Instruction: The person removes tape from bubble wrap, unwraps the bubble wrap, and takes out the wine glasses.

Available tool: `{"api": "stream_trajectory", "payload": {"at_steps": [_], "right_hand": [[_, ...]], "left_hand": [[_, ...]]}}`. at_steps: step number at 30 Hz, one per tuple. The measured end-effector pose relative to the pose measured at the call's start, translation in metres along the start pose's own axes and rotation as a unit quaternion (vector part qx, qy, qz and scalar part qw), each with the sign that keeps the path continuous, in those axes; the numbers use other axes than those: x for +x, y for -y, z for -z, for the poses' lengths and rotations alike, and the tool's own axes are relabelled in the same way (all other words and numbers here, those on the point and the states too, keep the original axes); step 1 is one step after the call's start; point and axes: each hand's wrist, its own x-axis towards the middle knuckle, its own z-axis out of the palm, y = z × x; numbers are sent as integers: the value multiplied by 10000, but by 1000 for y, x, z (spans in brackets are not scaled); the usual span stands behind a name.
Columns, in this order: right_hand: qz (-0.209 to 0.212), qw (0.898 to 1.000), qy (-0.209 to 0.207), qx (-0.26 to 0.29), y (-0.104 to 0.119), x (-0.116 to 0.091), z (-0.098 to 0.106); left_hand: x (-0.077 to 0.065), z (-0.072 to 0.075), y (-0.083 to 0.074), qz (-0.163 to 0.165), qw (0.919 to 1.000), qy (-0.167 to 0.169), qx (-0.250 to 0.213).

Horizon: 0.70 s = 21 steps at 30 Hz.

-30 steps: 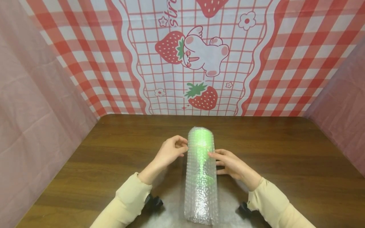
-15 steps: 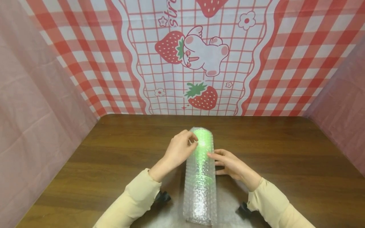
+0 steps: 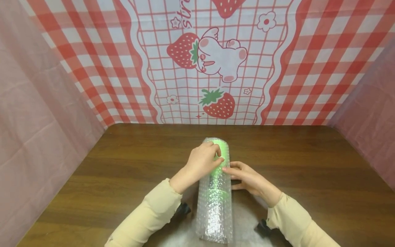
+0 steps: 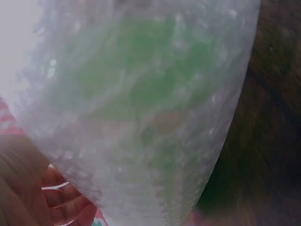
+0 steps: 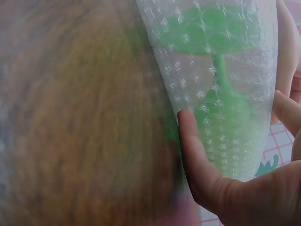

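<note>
A green stemmed goblet (image 5: pixel 211 30) shows through the bubble wrap (image 3: pixel 214 219) rolled around it. The long bundle lies on the table with the goblet's disc-shaped foot toward the person and its bowl toward the back. My left hand (image 3: pixel 202 157) reaches over the bundle from the left, curled finger and thumb pinching at the wrap's upper surface over the bowl. From the right side my right hand (image 3: pixel 251 178) holds the bundle, thumb on top and fingers along its side. In the left wrist view, bubble wrap fills most of the picture.
The dark wooden table (image 3: pixel 293 154) extends to both sides. At its back edge hangs a checked cloth (image 3: pixel 92 68) printed with strawberries, and pink curtains (image 3: pixel 40 103) flank it. A grey patch (image 3: pixel 247 226) covers the near table beneath the bundle.
My left hand has moved right, from the bundle's left side to over its top. The bundle's near end has shifted slightly left. My right hand has stayed almost still.
</note>
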Motion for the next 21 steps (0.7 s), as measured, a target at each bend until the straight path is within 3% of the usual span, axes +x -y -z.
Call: {"api": "stream_trajectory", "payload": {"at_steps": [9, 21], "right_hand": [[-13, 10000, -19, 61, -1, 1, -1], [27, 10000, 46, 48, -2, 1, 0]], "left_hand": [[0, -5, 0, -85, 9996, -275, 49], [-3, -1, 7, 109, 9968, -253, -753]]}}
